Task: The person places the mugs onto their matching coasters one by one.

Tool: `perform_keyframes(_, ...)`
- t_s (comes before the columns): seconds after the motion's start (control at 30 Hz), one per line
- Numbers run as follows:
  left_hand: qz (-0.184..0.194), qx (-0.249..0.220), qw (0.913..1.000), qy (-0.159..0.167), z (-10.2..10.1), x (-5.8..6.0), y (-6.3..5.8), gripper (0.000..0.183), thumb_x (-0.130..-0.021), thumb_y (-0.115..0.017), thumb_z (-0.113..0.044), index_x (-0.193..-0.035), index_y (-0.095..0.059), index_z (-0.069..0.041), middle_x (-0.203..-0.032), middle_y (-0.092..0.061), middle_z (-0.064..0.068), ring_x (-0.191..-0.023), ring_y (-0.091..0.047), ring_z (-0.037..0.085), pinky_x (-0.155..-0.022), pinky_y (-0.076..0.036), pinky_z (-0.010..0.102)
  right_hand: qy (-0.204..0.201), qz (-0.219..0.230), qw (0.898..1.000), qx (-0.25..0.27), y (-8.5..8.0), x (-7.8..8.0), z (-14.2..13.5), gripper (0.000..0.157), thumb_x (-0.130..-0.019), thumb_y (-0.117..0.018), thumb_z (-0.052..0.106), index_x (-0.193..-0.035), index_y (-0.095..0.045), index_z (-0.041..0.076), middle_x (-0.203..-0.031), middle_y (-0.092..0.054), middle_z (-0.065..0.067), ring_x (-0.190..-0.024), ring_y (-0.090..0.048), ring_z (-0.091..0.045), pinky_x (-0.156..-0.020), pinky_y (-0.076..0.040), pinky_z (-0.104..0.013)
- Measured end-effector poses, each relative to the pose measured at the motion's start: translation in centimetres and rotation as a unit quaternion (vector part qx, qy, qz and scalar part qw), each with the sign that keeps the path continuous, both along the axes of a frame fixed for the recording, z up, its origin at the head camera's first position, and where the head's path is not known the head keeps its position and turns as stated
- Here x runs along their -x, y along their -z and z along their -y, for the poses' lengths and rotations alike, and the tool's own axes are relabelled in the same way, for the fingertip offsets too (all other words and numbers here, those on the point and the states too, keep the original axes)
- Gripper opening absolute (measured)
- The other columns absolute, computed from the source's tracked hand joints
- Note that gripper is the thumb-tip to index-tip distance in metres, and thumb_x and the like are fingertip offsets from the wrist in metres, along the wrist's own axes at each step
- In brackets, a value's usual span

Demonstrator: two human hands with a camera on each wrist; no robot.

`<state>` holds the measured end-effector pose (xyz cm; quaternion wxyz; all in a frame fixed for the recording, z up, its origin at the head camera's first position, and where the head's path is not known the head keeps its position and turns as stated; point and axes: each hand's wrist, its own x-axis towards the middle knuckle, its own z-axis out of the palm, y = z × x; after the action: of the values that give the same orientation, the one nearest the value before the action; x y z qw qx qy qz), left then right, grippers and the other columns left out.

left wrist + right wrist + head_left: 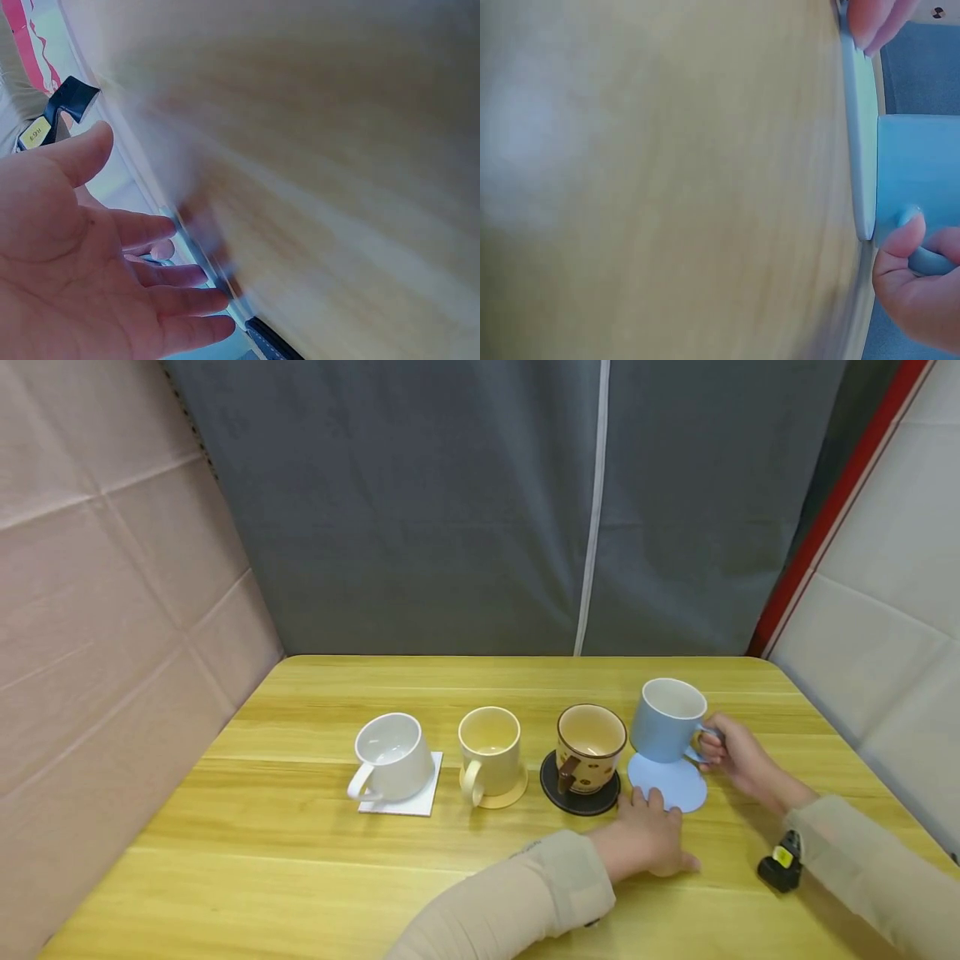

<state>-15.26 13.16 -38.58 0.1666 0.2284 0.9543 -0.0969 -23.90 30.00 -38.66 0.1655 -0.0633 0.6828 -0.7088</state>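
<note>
My right hand [738, 756] pinches the handle of a light blue mug [663, 731], thumb and fingers round it. The mug is upright over the back part of a round light blue coaster [671, 783]. In the right wrist view the mug [919, 165] is close against the coaster [862, 150], with the thumb on top of the handle. My left hand [648, 835] lies palm down at the coaster's front left edge, fingertips right at its rim. The left wrist view shows this hand [112, 262] with its fingers extended and nothing in the palm.
To the left stand a brown-patterned mug [588, 760] on a black round coaster [553, 785], a yellow mug [491, 756] on a yellow coaster [517, 792], and a white mug [393, 760] on a square white coaster [420, 803]. A grey curtain [420, 527] hangs behind the wooden table [262, 843].
</note>
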Motion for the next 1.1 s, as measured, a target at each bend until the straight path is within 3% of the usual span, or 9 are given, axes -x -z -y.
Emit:
perform_keyframes(0.53,-0.004,0.003,1.0000,0.003,0.1,-0.1,0.0,0.067,-0.079,-0.039,-0.072,-0.138,-0.030,-0.042,-0.147,-0.023,-0.009,-0.135,-0.023,0.014,-0.108,-0.022,0.031,-0.031,-0.013,0.999,0.009,-0.1,-1.3,-0.4,0.037,-0.093,-0.014,0.010,-0.057,-0.023,0.011,-0.055,-0.018,-0.002,-0.055,-0.015,-0.025,-0.056,-0.039,-0.027)
perform_keyframes(0.87,-0.006,0.002,1.0000,0.002,0.2,-0.1,-0.1,0.067,-0.079,-0.040,-0.072,-0.138,-0.030,-0.042,-0.147,-0.025,-0.010,-0.135,-0.023,0.014,-0.109,-0.021,0.034,-0.079,-0.041,0.996,0.026,0.3,-1.8,-0.8,0.035,-0.092,-0.010,0.006,-0.058,-0.019,0.007,-0.054,-0.015,-0.006,-0.054,-0.013,-0.028,-0.054,-0.038,-0.028)
perform_keyframes(1.1,-0.021,-0.003,0.9998,0.004,0.2,-0.2,0.0,0.065,-0.079,-0.041,-0.072,-0.136,-0.035,-0.041,-0.145,-0.028,-0.008,-0.134,-0.025,0.015,-0.108,-0.023,0.034,-0.130,-0.065,0.987,0.067,0.3,-2.0,-1.2,0.033,-0.091,-0.006,0.002,-0.060,-0.018,0.006,-0.055,-0.013,-0.009,-0.052,-0.013,-0.027,-0.052,-0.022,-0.038)
